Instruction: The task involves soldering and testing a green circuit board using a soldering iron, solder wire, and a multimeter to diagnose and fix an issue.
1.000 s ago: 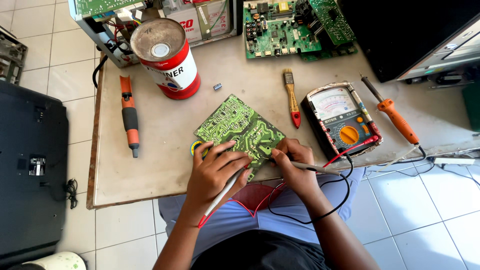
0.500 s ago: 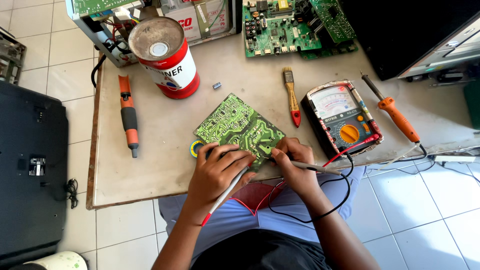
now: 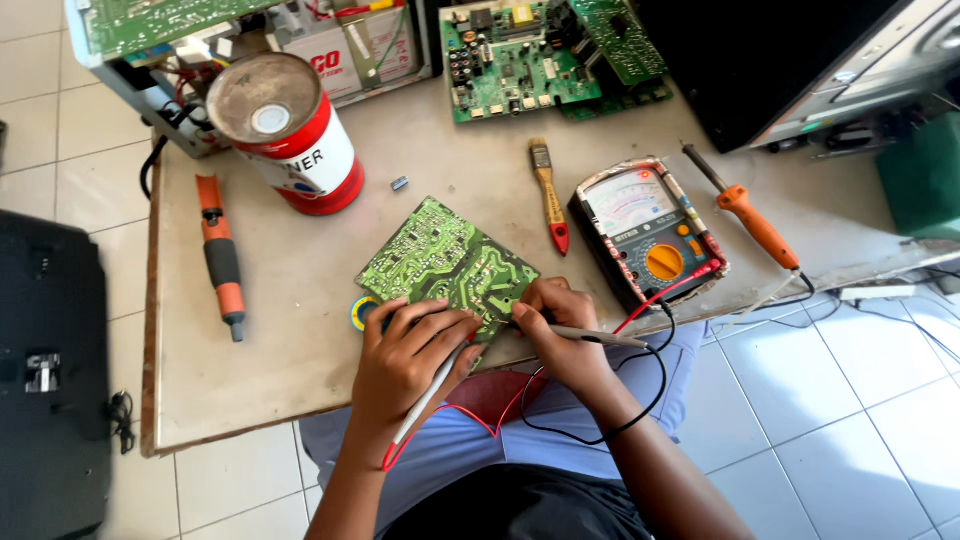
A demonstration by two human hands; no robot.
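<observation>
Left hand (image 3: 405, 360) closed around a grey probe with red lead (image 3: 425, 400), fingertips resting on the near edge of the green circuit board (image 3: 445, 262). Right hand (image 3: 560, 330) grips a 2nd grey probe with black lead (image 3: 590, 335), its tip on the board's right corner. Board lies flat on the worktable (image 3: 300, 330), directly ahead of both hands, solder side up. Yellow tape roll (image 3: 362, 312) just left of left hand, partly under the board. Analog meter (image 3: 645, 230) just beyond and right of right hand. Paintbrush (image 3: 548, 195) between board and meter. Orange screwdriver (image 3: 222, 258) well left of left hand. Red can (image 3: 285, 130) far ahead-left. Soldering iron (image 3: 750, 215) right of meter.
</observation>
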